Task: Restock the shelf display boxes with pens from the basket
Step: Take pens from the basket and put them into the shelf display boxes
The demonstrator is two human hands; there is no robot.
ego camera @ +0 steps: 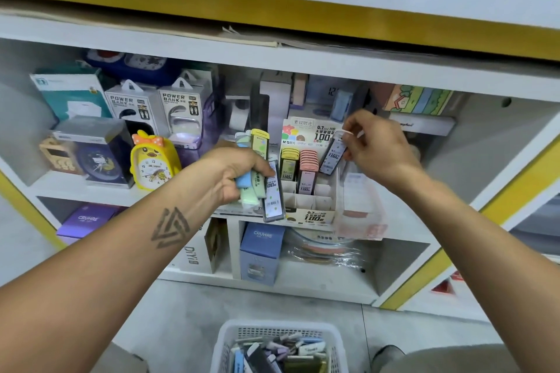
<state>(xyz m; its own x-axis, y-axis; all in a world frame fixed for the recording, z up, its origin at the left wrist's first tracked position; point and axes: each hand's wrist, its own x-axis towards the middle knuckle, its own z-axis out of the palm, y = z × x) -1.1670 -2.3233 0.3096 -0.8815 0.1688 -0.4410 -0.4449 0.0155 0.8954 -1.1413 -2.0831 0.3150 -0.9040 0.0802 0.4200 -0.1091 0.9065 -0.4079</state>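
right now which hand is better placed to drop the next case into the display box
Right. The right hand pinches one case just above the display box, while the left hand grips a whole bundle of cases.

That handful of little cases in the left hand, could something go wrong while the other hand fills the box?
Possibly. The left hand grips several cases at once, fanned out, so one could slip and fall toward the basket or the floor. The right hand pinches a single case above the display box; lowering it carelessly might knock the pink and yellow rows askew.
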